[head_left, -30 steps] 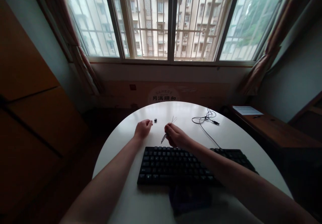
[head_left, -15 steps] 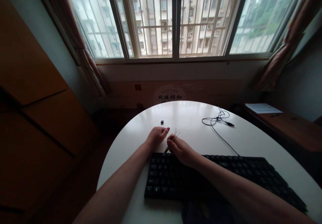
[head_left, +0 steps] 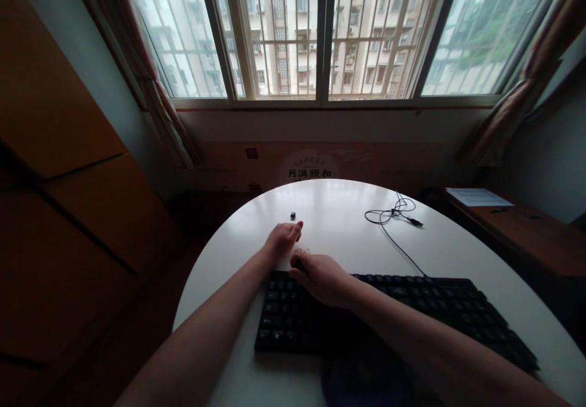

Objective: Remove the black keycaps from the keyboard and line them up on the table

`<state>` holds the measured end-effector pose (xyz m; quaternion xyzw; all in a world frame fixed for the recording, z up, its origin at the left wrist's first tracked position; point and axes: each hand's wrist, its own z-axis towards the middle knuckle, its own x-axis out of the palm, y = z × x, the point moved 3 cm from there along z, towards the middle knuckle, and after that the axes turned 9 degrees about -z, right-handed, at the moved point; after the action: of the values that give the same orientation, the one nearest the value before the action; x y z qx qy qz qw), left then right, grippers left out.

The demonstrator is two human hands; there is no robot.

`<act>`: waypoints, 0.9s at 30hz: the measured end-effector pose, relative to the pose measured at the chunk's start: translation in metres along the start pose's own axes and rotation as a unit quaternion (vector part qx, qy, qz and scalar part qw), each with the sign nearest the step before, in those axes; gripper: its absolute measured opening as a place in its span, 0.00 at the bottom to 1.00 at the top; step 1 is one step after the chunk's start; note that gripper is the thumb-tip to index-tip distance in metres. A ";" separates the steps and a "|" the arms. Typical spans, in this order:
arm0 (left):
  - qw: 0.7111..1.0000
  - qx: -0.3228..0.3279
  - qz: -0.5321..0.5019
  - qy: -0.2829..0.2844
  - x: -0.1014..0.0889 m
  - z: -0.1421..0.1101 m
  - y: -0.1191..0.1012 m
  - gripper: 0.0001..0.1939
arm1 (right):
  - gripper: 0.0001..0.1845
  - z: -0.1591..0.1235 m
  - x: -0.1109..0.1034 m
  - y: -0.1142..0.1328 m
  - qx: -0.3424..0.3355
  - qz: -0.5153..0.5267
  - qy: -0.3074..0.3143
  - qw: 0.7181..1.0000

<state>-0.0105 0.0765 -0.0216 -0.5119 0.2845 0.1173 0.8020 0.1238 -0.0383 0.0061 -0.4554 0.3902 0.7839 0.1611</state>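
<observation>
A black keyboard (head_left: 279, 315) lies on the white table under my forearms. My right hand (head_left: 320, 276) is closed over the keyboard's back left part, around what looks like a wire keycap puller (head_left: 306, 251); thin wires stick out from the fingers, and the rest of it is hidden. Just beyond the keyboard's left back corner rests my left hand (head_left: 284, 238), its fingers curled in and the thumb side up. Whether it holds anything is hidden. A small dark keycap-like piece (head_left: 293, 216) lies on the table past my left hand.
The keyboard's black cable (head_left: 394, 213) is coiled at the back right of the round table (head_left: 220, 260), its plug beside it. A dark purple object (head_left: 361, 379) is at the near edge. To the right stands a wooden desk (head_left: 526, 236) with a paper sheet (head_left: 478, 197).
My right hand has shifted slightly left and turned, so the puller's dark shaft no longer shows and the wires point differently. My left hand has moved slightly up and left. The view has shifted a little.
</observation>
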 end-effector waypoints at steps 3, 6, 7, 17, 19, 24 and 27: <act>1.000 -0.011 -0.022 0.001 -0.001 0.001 0.002 0.30 | 0.10 0.000 -0.001 -0.005 0.016 0.040 -0.029 0.999; 0.998 -0.029 -0.056 0.021 -0.003 0.001 0.003 0.31 | 0.09 0.001 -0.001 -0.009 0.022 0.080 -0.044 0.996; 0.996 -0.037 -0.069 0.034 -0.004 0.001 0.002 0.31 | 0.09 0.001 -0.001 -0.009 0.022 0.086 -0.047 0.995; 0.902 -0.168 -0.293 0.270 -0.019 -0.019 -0.028 0.30 | 0.09 0.000 0.000 -0.008 0.010 0.131 -0.071 0.989; 0.889 -0.180 -0.294 0.301 -0.022 -0.021 -0.031 0.26 | 0.11 0.000 0.000 -0.013 0.026 0.158 -0.119 0.980; 0.885 -0.185 -0.277 0.325 -0.025 -0.022 -0.034 0.20 | 0.16 0.001 -0.001 -0.030 0.107 0.203 -0.220 0.948; 0.894 -0.171 -0.272 0.314 -0.026 -0.020 -0.036 0.18 | 0.14 0.002 -0.003 -0.032 0.108 0.192 -0.235 0.947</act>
<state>-0.0215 0.0453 0.0141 -0.7087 0.3465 -0.2254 0.5717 0.1439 -0.0154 -0.0057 -0.1551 0.5035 0.8380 0.1425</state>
